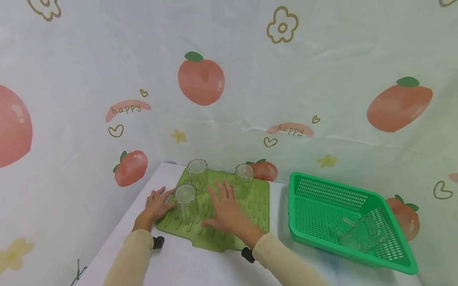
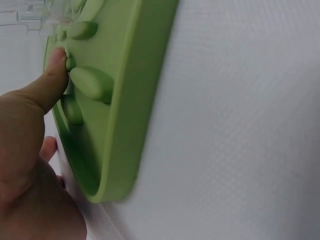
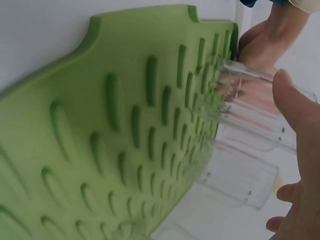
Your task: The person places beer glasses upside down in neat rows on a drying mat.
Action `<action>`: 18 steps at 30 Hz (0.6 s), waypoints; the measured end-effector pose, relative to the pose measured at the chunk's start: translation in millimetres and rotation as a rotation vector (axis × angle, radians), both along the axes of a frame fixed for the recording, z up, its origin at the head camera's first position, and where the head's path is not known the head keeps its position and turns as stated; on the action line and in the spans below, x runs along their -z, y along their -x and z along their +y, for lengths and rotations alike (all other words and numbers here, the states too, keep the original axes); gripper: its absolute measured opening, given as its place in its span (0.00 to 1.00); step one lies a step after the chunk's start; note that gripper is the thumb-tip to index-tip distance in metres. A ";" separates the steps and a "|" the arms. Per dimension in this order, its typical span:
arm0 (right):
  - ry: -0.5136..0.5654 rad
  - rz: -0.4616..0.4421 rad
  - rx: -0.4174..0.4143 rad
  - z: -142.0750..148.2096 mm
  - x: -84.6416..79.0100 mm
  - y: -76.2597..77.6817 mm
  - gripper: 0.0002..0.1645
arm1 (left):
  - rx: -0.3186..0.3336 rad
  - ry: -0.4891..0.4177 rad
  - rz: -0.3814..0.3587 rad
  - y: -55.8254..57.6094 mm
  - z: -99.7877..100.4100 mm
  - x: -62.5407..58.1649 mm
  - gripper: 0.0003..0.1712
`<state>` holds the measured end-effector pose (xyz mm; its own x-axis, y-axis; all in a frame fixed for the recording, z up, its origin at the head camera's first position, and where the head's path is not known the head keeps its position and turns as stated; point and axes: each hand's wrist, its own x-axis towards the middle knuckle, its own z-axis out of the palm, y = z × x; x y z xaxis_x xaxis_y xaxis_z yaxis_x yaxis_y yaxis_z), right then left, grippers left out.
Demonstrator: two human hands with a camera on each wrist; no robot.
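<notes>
A green ridged drying mat (image 1: 214, 238) lies on the table, with three clear glasses standing on it: a near-left glass (image 1: 187, 206), a back-left glass (image 1: 198, 176) and a right glass (image 1: 244, 182) with what looks like a handle. At the mat's left edge rests my left hand (image 1: 155, 206); its thumb (image 2: 52, 80) touches the ridged top while the other fingers lie outside the rim. My right hand (image 1: 229, 212) is above the middle of the mat, fingers spread and holding nothing, between the near-left and right glasses.
To the right stands a green perforated basket (image 1: 297, 234) with a clear glass mug (image 1: 363, 234) lying on its side in it. A white cloth printed with fruit (image 1: 202, 81) hangs behind the white table (image 1: 200, 270).
</notes>
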<state>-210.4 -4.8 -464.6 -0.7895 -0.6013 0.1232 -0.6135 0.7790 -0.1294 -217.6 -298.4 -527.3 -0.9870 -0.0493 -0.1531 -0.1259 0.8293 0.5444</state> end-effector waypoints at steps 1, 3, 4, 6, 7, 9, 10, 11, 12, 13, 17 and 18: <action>0.004 0.004 -0.005 3.9 -2.2 -0.6 0.69 | 0.001 -0.006 0.004 0.3 0.0 1.8 0.37; 0.006 0.013 -0.011 12.3 -6.3 -1.9 0.70 | 0.005 -0.015 0.011 0.9 0.5 4.4 0.37; 0.007 0.019 -0.012 16.6 -9.0 -2.7 0.70 | 0.008 -0.021 0.017 1.8 0.2 6.8 0.38; 0.003 0.031 -0.007 25.2 -13.6 -3.4 0.70 | 0.009 -0.017 0.025 2.6 0.5 7.9 0.38; 0.003 0.033 -0.003 29.5 -15.8 -3.4 0.70 | 0.006 -0.022 0.025 2.9 1.2 8.3 0.38; 0.006 0.028 0.010 37.9 -20.1 -2.6 0.69 | -0.001 -0.025 0.030 3.3 1.7 8.2 0.38; 0.011 0.022 0.016 42.2 -22.4 -2.2 0.68 | -0.003 -0.025 0.026 3.4 2.1 7.7 0.38; 0.019 0.007 0.023 46.5 -24.1 -1.4 0.67 | -0.002 -0.019 0.020 3.2 3.0 6.3 0.38; 0.018 -0.003 0.031 50.8 -25.8 -0.8 0.67 | -0.003 -0.020 0.013 3.2 3.3 6.1 0.38; 0.017 -0.006 0.035 55.1 -27.4 -0.1 0.65 | -0.003 -0.020 0.008 3.1 3.3 5.8 0.38; -0.016 0.009 0.046 71.8 -32.7 3.8 0.63 | -0.001 -0.002 -0.012 2.8 2.2 4.6 0.37; -0.028 0.024 0.048 76.1 -34.2 5.1 0.63 | -0.001 -0.001 -0.013 2.7 1.8 4.5 0.37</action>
<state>-215.5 71.3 -430.4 -0.8145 -0.5663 0.1263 -0.5781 0.8107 -0.0924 -220.2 -296.6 -531.8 -0.9848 -0.0501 -0.1661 -0.1338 0.8288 0.5434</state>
